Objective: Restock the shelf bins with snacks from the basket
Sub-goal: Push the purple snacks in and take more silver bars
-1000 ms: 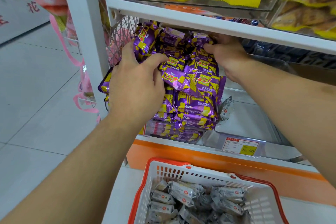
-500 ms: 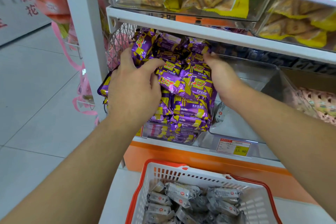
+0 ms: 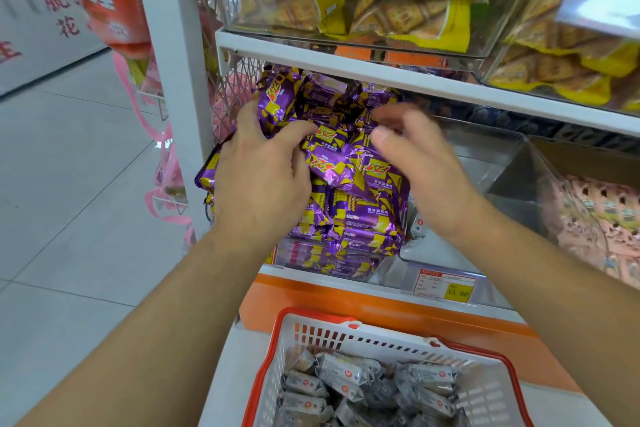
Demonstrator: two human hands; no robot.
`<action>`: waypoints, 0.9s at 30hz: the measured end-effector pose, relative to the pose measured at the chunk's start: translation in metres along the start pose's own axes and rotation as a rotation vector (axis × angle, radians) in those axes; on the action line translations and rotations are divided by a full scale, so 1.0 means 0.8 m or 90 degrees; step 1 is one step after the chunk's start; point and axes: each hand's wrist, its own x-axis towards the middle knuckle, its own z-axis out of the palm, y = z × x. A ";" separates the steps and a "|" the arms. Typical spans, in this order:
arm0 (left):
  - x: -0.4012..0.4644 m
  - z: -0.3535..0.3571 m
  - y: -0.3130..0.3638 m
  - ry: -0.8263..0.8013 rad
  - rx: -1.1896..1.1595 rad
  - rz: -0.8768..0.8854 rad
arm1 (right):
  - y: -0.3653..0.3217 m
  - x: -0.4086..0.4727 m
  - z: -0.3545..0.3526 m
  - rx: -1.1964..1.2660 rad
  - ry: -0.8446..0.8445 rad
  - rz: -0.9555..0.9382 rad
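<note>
A heap of shiny purple-and-yellow foil snack packets [image 3: 349, 191] fills the clear plastic bin [image 3: 322, 262] at the centre of the frame, piled well above its front wall and up to the white shelf board [image 3: 450, 87] above. The left hand [image 3: 263, 177] lies on the heap's left side, palm down, fingers spread and bent over the packets, thumb pressing a packet near the top. The right hand [image 3: 412, 156] is at the heap's right side, blurred, fingers loosely curled with nothing gripped; whether it touches the packets cannot be told. Right of the heap is a nearly empty clear bin [image 3: 485, 163] carrying a red-and-yellow price tag [image 3: 445, 284]. At the bottom centre, a white plastic basket with an orange rim [image 3: 346, 333] holds grey-wrapped snack packets [image 3: 367, 388]. Yellow cracker bags [image 3: 398, 10] sit in bins across the top.
</note>
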 end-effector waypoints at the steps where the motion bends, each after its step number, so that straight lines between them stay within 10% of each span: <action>1: 0.000 0.000 0.000 0.002 0.002 0.000 | -0.014 -0.015 0.004 -0.046 -0.075 -0.054; 5: 0.000 -0.001 0.001 0.002 0.008 -0.008 | -0.030 -0.029 0.027 -0.237 -0.134 -0.155; 14: -0.001 0.003 -0.002 0.015 0.000 -0.006 | -0.019 0.001 0.013 0.051 0.115 -0.023; 27: 0.001 0.002 0.000 0.010 0.017 -0.017 | -0.009 0.011 0.002 0.078 0.105 -0.007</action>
